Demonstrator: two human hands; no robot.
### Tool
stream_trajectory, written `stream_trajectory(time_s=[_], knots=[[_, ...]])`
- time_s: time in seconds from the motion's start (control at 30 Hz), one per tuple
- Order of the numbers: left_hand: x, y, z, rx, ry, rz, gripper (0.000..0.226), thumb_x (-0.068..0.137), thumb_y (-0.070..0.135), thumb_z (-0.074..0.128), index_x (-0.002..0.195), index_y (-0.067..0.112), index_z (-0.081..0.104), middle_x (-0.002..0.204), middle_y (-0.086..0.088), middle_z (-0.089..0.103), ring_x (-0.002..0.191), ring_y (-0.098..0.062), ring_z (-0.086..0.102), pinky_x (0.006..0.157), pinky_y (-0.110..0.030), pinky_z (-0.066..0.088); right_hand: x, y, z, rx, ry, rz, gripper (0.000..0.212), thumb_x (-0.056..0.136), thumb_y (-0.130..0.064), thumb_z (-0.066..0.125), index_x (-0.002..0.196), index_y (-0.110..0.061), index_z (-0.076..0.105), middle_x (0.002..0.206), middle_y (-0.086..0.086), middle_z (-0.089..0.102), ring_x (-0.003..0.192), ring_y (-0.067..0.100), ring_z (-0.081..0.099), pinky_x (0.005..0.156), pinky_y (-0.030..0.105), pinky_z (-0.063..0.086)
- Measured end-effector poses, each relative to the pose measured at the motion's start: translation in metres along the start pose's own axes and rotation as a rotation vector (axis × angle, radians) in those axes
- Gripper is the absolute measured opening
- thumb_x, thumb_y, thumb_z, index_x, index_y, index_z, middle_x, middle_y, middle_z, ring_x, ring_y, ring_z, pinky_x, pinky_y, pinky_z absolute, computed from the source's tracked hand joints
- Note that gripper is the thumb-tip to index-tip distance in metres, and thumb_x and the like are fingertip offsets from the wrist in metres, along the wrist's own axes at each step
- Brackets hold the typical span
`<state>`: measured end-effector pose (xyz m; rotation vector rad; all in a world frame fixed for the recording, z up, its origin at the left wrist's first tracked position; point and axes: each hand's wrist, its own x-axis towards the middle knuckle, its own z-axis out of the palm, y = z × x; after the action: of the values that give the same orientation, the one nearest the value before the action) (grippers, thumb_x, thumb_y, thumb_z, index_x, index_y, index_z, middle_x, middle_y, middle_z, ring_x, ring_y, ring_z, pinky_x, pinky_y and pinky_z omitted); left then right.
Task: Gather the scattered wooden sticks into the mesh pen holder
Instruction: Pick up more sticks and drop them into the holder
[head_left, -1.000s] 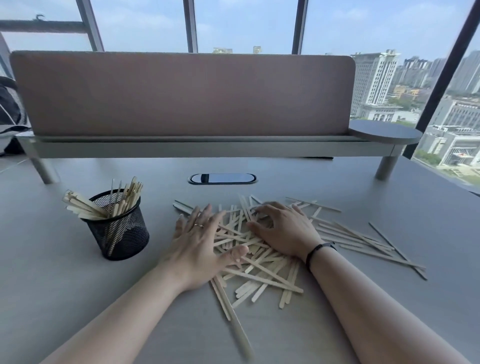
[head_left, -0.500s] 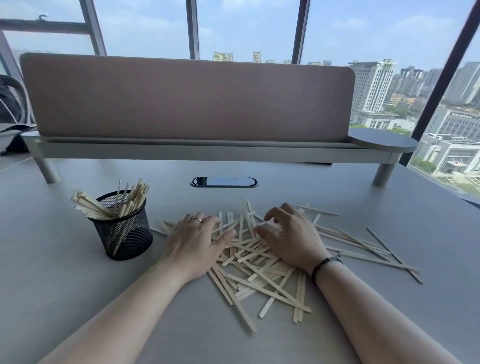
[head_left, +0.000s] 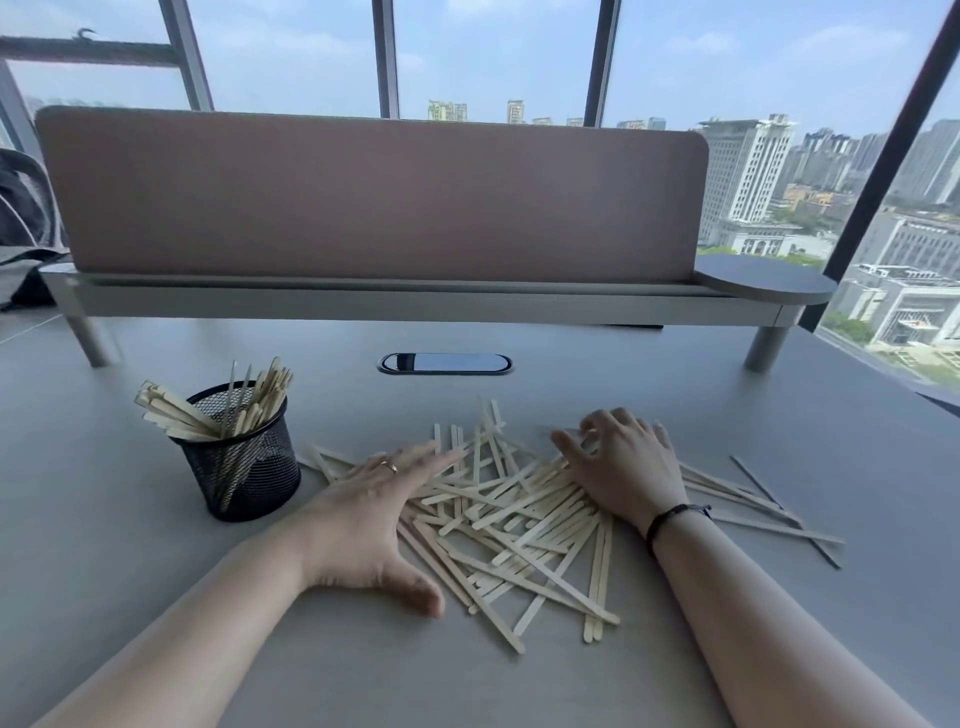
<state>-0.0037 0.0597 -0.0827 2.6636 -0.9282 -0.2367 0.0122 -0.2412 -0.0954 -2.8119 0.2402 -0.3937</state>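
Grey desk (head_left: 779, 457), scattered wooden sticks (head_left: 519, 525), black mesh pen holder (head_left: 244, 467)

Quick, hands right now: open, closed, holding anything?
Left hand: open, fingers straight, flat on the wooden sticks.
Right hand: fingers bent over the sticks; cannot tell if it grips any.

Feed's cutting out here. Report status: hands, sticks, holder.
Left hand flat on the wooden sticks, right hand curled at the pile's far side. Mesh pen holder upright, partly filled. Path to it unobstructed.
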Motion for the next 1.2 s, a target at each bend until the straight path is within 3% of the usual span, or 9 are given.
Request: stream_trajectory(time_s=[0.2, 0.3, 0.4, 0.5, 0.6, 0.8, 0.97, 1.1, 1.2], knots=[[0.003, 0.012, 0.012, -0.082, 0.188, 0.01, 0.119, 0.049, 0.088, 0.072, 0.151, 0.051, 0.023, 0.153, 0.027, 0.032, 0.137, 0.009, 0.024, 0.111, -0.017, 0.021, -0.015, -0.012, 0.0, 0.064, -0.058, -0.125, 0.052, 0.091, -0.066, 0.045, 0.119, -0.028, 0.064, 0.124, -0.001, 0.057, 0.123, 0.022, 0.048, 0.1, 0.038, 0.038], [0.006, 0.017, 0.018, -0.086, 0.244, 0.032, 0.106, 0.057, 0.083, 0.073, 0.148, 0.042, 0.039, 0.144, 0.026, 0.042, 0.127, 0.013, 0.03, 0.098, 0.001, 0.017, -0.024, -0.015, -0.005, 0.083, -0.066, -0.152, 0.047, 0.091, -0.066, 0.045, 0.11, -0.03, 0.068, 0.118, -0.002, 0.058, 0.119, 0.021, 0.049, 0.096, 0.036, 0.037], [0.006, 0.019, 0.021, -0.09, 0.272, 0.052, 0.096, 0.062, 0.083, 0.07, 0.144, 0.038, 0.047, 0.137, 0.026, 0.048, 0.124, 0.013, 0.036, 0.093, 0.005, 0.019, -0.035, -0.017, -0.009, 0.107, -0.083, -0.162, 0.051, 0.088, -0.071, 0.04, 0.106, -0.033, 0.069, 0.115, -0.004, 0.057, 0.117, 0.019, 0.049, 0.097, 0.035, 0.038], [0.005, 0.019, 0.021, -0.108, 0.299, 0.057, 0.089, 0.063, 0.086, 0.064, 0.136, 0.034, 0.056, 0.127, 0.028, 0.054, 0.117, 0.014, 0.043, 0.098, -0.002, 0.029, -0.044, -0.015, -0.01, 0.143, -0.074, -0.205, 0.068, 0.08, -0.084, 0.027, 0.104, -0.037, 0.069, 0.117, -0.009, 0.055, 0.118, 0.016, 0.049, 0.103, 0.036, 0.037], [0.003, 0.02, 0.024, -0.144, 0.315, 0.079, 0.077, 0.07, 0.079, 0.065, 0.127, 0.028, 0.064, 0.115, 0.026, 0.06, 0.11, 0.012, 0.052, 0.098, -0.014, 0.043, -0.05, -0.015, -0.01, 0.131, -0.109, -0.325, 0.082, 0.077, -0.091, 0.018, 0.119, -0.038, 0.064, 0.132, -0.012, 0.054, 0.124, 0.013, 0.048, 0.109, 0.033, 0.03], [0.003, 0.027, 0.026, -0.096, 0.334, 0.145, 0.051, 0.084, 0.06, 0.06, 0.122, 0.026, 0.066, 0.116, 0.015, 0.066, 0.108, -0.004, 0.06, 0.093, -0.029, 0.05, -0.055, -0.021, -0.013, 0.063, -0.178, -0.406, 0.089, 0.072, -0.095, 0.026, 0.134, -0.038, 0.052, 0.133, -0.015, 0.053, 0.122, 0.014, 0.047, 0.105, 0.029, 0.031], [0.006, 0.03, 0.028, 0.032, 0.335, 0.142, 0.052, 0.087, 0.037, 0.054, 0.134, 0.014, 0.059, 0.126, -0.001, 0.065, 0.116, -0.023, 0.061, 0.097, -0.038, 0.051, -0.057, -0.026, -0.01, 0.062, -0.126, -0.411, 0.083, 0.071, -0.094, 0.034, 0.132, -0.04, 0.053, 0.119, -0.014, 0.054, 0.118, 0.014, 0.048, 0.102, 0.029, 0.033], [0.009, 0.041, 0.03, 0.258, 0.314, 0.086, 0.055, 0.086, 0.028, 0.048, 0.135, 0.006, 0.055, 0.118, -0.012, 0.067, 0.106, -0.033, 0.064, 0.09, -0.041, 0.054, -0.058, -0.03, -0.008, 0.053, -0.098, -0.426, 0.082, 0.073, -0.094, 0.032, 0.13, -0.04, 0.054, 0.114, -0.013, 0.055, 0.114, 0.013, 0.05, 0.102, 0.03, 0.034], [0.01, 0.059, 0.03, 0.411, 0.283, -0.036, 0.055, 0.095, 0.02, 0.03, 0.148, 0.006, 0.038, 0.133, -0.013, 0.055, 0.12, -0.034, 0.054, 0.102, -0.042, 0.046, -0.057, -0.03, -0.007, 0.054, -0.1, -0.435, 0.083, 0.073, -0.094, 0.031, 0.13, -0.039, 0.054, 0.113, -0.011, 0.056, 0.114, 0.014, 0.051, 0.103, 0.031, 0.034]])
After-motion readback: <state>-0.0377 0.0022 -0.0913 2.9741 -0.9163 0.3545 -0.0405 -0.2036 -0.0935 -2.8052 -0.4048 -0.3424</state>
